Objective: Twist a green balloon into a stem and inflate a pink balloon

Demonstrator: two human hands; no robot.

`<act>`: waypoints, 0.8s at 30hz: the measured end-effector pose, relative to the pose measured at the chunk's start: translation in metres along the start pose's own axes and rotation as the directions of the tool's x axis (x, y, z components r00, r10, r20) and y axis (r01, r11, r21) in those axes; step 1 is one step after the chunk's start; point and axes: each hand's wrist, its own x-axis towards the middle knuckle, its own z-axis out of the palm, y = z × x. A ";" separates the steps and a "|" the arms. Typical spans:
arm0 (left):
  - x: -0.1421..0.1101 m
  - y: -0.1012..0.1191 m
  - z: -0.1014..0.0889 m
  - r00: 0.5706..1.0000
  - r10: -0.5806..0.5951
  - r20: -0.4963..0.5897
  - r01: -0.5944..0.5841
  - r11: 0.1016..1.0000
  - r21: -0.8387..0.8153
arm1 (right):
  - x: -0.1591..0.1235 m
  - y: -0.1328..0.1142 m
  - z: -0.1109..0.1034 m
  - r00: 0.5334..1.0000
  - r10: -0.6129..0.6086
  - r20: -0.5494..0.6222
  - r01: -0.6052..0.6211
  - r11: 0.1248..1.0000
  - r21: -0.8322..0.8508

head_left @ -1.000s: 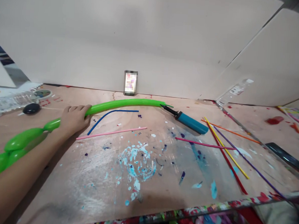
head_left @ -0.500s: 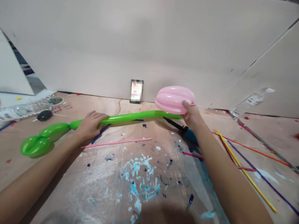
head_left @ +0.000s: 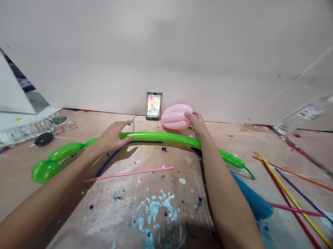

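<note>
A long green balloon (head_left: 165, 137) arcs across the paint-stained table, with twisted bubbles at its left end (head_left: 50, 162). My left hand (head_left: 112, 135) grips it left of the middle. My right hand (head_left: 198, 125) reaches over the green balloon and holds a pink twisted balloon bundle (head_left: 176, 116) near the back wall. A blue balloon pump (head_left: 250, 197) lies under my right forearm, mostly hidden.
A small card (head_left: 153, 106) leans on the back wall. Uninflated balloons lie about: pink (head_left: 129, 173) and dark blue (head_left: 110, 159) in the middle, several coloured ones (head_left: 292, 184) at the right. A black lid (head_left: 43, 138) and plastic packaging (head_left: 13, 134) sit at the left.
My right hand came into view with the pink bundle and has carried it left and back toward the wall. My left hand slid right along the green balloon, which shifted right.
</note>
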 end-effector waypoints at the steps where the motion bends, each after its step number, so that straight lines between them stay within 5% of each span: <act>1: 0.020 0.000 0.004 0.995 -0.096 -0.041 0.092 0.990 -0.105 | 0.002 0.001 -0.001 0.999 -0.003 -0.033 0.003 1.000 -0.010; 5: 0.104 -0.005 0.033 0.923 -0.384 -0.009 0.328 0.800 -0.502 | 0.006 0.004 -0.004 0.983 -0.039 -0.179 0.028 0.998 -0.061; 9: 0.149 -0.012 0.062 0.938 -0.345 -0.034 0.270 0.789 -0.552 | 0.011 0.004 -0.008 0.963 -0.088 -0.254 0.061 0.992 -0.113; 14: 0.159 -0.016 0.077 0.922 -0.330 -0.203 0.230 0.888 -0.399 | 0.021 0.011 -0.013 0.966 -0.028 -0.257 -0.005 0.992 -0.128; 18: 0.158 -0.018 0.071 0.933 -0.309 -0.182 0.213 0.886 -0.412 | 0.024 0.014 -0.017 0.970 0.003 -0.245 -0.041 0.988 -0.151; 22: 0.138 -0.008 0.052 0.901 -0.337 -0.275 0.211 0.891 -0.402 | 0.019 0.010 -0.017 0.978 -0.105 -0.182 0.055 0.964 -0.261; 24: 0.117 0.003 0.043 0.919 -0.280 -0.278 0.187 0.929 -0.320 | 0.013 0.006 -0.014 0.969 -0.213 -0.128 0.149 0.908 -0.392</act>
